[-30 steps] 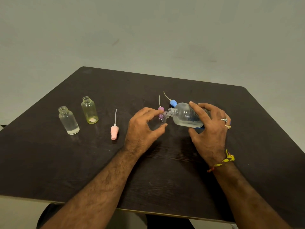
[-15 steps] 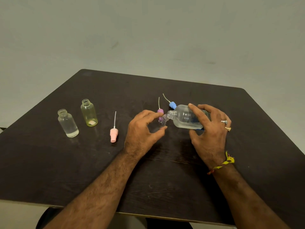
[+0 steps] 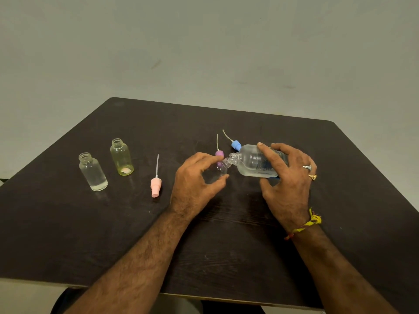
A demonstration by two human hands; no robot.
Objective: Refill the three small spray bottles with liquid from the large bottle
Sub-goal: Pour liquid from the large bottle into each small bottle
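Observation:
My right hand (image 3: 286, 177) grips the large clear bottle (image 3: 254, 160), tipped on its side with its open neck pointing left. Its mouth meets the mouth of a small clear spray bottle (image 3: 221, 168), which my left hand (image 3: 197, 180) holds between thumb and fingers; most of that bottle is hidden by the hand. Two more small bottles stand open at the left: a clear one (image 3: 93, 172) with a little liquid and a yellowish one (image 3: 122, 157). Three spray caps with dip tubes lie on the table: pink (image 3: 155, 185), purple (image 3: 219, 153) and blue (image 3: 235, 145).
Everything rests on a dark wooden table (image 3: 226, 245) against a plain grey wall. The table's front edge runs just below my forearms, and its right edge slopes away past my right wrist.
The view has shifted slightly. Both hands stay together with the large bottle tipped against the small one; no clear movement otherwise.

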